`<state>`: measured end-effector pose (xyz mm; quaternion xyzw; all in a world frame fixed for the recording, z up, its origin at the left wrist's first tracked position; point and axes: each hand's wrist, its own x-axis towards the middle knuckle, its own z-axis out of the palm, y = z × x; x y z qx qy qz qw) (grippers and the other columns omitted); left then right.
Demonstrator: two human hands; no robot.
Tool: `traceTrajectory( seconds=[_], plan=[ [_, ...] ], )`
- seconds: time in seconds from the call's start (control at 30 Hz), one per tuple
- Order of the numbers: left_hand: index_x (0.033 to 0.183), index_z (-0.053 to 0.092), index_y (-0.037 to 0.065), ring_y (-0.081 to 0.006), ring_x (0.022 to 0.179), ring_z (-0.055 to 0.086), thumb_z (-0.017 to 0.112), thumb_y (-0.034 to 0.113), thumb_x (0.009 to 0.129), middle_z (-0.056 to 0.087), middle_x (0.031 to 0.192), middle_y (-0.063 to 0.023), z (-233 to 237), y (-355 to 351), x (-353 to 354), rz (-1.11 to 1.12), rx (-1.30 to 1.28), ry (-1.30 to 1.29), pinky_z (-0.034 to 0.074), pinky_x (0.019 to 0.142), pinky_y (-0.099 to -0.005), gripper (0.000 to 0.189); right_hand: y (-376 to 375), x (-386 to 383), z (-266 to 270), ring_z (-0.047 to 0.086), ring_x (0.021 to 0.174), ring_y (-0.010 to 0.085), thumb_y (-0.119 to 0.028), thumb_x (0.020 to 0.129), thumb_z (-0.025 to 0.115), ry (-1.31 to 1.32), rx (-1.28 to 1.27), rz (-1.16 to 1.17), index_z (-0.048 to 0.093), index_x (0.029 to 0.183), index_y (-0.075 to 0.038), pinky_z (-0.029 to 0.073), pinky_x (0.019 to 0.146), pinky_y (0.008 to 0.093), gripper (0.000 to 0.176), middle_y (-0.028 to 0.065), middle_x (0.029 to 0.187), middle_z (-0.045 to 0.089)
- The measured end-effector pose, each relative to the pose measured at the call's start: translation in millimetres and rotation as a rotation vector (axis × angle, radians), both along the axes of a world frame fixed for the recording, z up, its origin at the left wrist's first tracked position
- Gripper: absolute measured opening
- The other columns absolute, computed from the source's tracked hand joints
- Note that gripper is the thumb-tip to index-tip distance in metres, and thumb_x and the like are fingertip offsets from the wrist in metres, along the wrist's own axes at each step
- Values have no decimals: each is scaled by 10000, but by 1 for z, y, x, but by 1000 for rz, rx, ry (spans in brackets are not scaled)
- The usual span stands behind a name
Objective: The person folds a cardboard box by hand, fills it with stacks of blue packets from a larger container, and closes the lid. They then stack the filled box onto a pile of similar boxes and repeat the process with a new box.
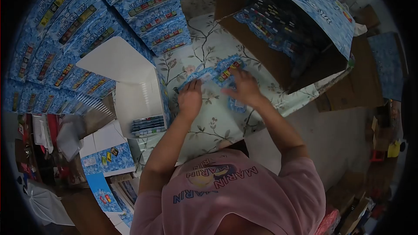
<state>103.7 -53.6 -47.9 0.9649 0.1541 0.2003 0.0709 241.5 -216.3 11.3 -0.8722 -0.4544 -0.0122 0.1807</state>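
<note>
On the flowered tablecloth, my left hand (190, 100) has its fingers bent and close together on the lower edge of a blue packet (203, 75). To its right, my right hand (246, 88) has thumb and fingers spread apart. Its fingertips touch a second blue packet with small coloured pictures (226, 68). Another blue packet (237, 105) lies partly under the right palm. Left of my hands stands a white-lined box (135, 98) with its lid up; a row of thin packets (147, 125) sits upright at its near end.
A large carton (257, 54) lies tipped at the right, its mouth toward me, with many blue packets (270, 30) inside. Stacked blue printed boxes (150, 13) rise at the back left. Flattened box card (109, 156) lies at the near left, beyond the table edge.
</note>
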Motion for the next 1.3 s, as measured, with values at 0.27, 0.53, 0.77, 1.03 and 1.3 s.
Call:
traceTrajectory(
  seconds=[0.27,0.53,0.77,1.03,1.3],
  plan=[
    [1049,555,43,-159,868,608,539,88,880,628,955,-40,46,-43,-46,-12,-1877,-798,475,786,-315,176,-77,-28,-26,560,1038,322,-72,768,584,201,319,-197,443,1241,-7,450,860,378,498,227,1100,563],
    [960,581,28,-113,805,587,634,74,821,627,875,-25,34,-47,-87,157,-1842,-587,459,748,-257,156,-27,84,-1,549,929,145,69,765,518,864,366,192,560,1120,-5,445,809,265,365,78,1001,575],
    [1034,579,-25,-79,752,578,674,56,795,635,860,-46,27,-33,-129,167,-1274,-9,474,671,-228,269,58,149,-35,574,905,204,-103,686,740,573,-181,263,560,1104,-15,461,772,319,463,123,1000,591],
    [971,602,-17,-114,771,604,679,92,797,644,869,-59,19,-40,-105,61,-1481,-291,478,690,-245,220,10,91,-25,556,760,119,-131,753,704,898,154,295,551,818,-33,455,673,262,193,46,759,575],
    [1112,538,17,-318,951,593,743,168,703,571,1120,-176,48,-47,-76,-127,-203,-355,485,767,-377,481,-36,-22,-15,557,801,81,-118,855,613,1228,147,526,528,854,-28,445,735,234,124,16,831,587]
  ],
)
